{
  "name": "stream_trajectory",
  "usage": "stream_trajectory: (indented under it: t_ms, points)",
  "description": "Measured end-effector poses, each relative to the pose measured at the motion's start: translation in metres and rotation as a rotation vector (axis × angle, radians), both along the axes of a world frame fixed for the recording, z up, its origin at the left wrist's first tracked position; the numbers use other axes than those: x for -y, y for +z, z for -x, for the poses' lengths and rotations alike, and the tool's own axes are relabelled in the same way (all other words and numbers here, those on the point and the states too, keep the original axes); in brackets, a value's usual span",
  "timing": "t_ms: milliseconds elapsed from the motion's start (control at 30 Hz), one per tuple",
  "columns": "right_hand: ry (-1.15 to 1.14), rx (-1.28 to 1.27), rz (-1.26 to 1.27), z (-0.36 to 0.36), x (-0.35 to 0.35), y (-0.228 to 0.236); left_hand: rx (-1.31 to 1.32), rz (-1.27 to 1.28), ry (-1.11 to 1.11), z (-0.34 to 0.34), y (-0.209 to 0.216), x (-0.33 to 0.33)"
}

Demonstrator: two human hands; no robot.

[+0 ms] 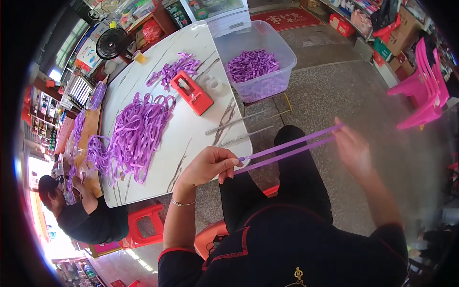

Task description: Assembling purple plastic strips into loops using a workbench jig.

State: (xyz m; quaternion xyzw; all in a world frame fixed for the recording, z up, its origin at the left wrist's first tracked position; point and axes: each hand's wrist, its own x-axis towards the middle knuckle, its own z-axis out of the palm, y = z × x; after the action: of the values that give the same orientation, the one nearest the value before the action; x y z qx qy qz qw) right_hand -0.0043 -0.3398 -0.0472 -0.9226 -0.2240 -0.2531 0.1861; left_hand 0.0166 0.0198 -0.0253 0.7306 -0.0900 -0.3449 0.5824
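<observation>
A purple ribbon strip [287, 149], doubled into two parallel lengths, is stretched taut between my hands above my lap. My left hand [209, 165] pinches one end near the table's front corner. My right hand [353, 147] grips the other end out over the floor. On the white marble-pattern table [191, 129] to my left lie a large heap of purple ribbon strips [136, 134], a smaller pile [173, 68] and a red tape dispenser [192, 92].
A clear plastic bin [282, 52] holding finished purple ribbon pieces stands beyond the table. Two thin metal rods [234, 123] lie at the table edge. Another person [81, 215] sits at the left with ribbons. Pink plastic chairs [423, 91] stand at the right, a red stool [143, 225] below.
</observation>
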Motion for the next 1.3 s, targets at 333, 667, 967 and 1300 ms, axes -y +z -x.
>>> stream_trajectory:
  t_ms: [333,667,967,1300]
  points:
    - [0.171,-0.623,-0.385,0.003,-0.038,-0.009,0.320,-0.085,-0.126,0.007,0.024,0.026]
    - [0.861,-1.488,-0.803,-0.035,-0.114,0.002,0.520,0.000,-0.270,0.005,0.031,0.030]
    - [0.770,-1.315,-0.644,-0.038,-0.119,0.017,-0.034,0.188,-0.060,0.004,0.013,0.022]
    - [0.663,-1.197,-0.581,-0.029,-0.096,0.007,-0.309,0.361,-0.141,-0.002,-0.036,0.041]
